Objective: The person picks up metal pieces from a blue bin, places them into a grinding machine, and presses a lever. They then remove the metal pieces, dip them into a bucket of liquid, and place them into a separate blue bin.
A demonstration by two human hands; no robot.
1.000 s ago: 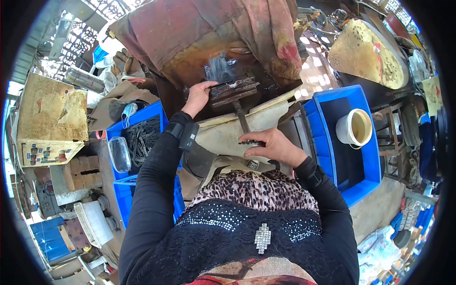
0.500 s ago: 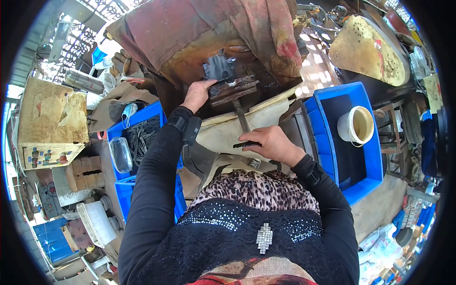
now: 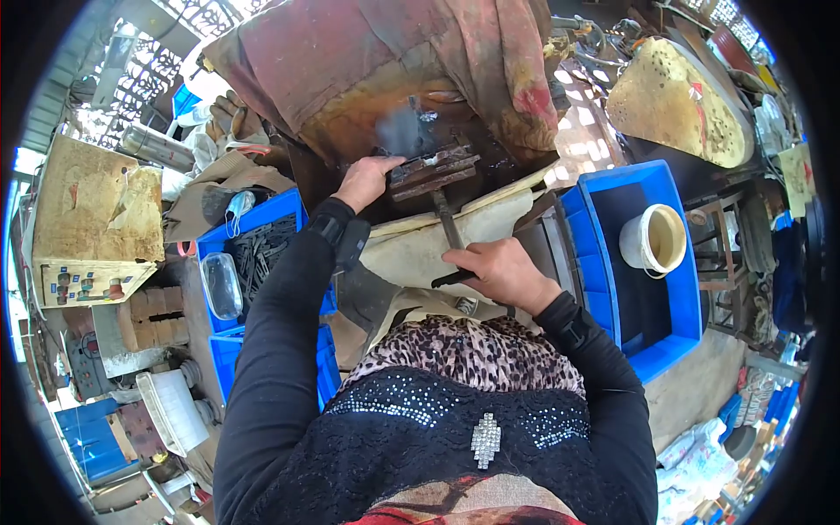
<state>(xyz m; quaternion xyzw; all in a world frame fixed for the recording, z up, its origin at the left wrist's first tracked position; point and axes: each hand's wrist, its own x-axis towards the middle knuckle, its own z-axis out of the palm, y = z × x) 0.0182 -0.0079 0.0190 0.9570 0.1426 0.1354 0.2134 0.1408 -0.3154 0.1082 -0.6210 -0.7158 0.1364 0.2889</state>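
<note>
The left hand is bunching its fingers at the left end of the rusty metal rest; what it pinches is unclear. The right hand is pinching a dark strip on the rest's near side. Good handling is probably calling for fingertips clear of the blurred grey patch. A white bucket is standing inside the right blue crate.
</note>
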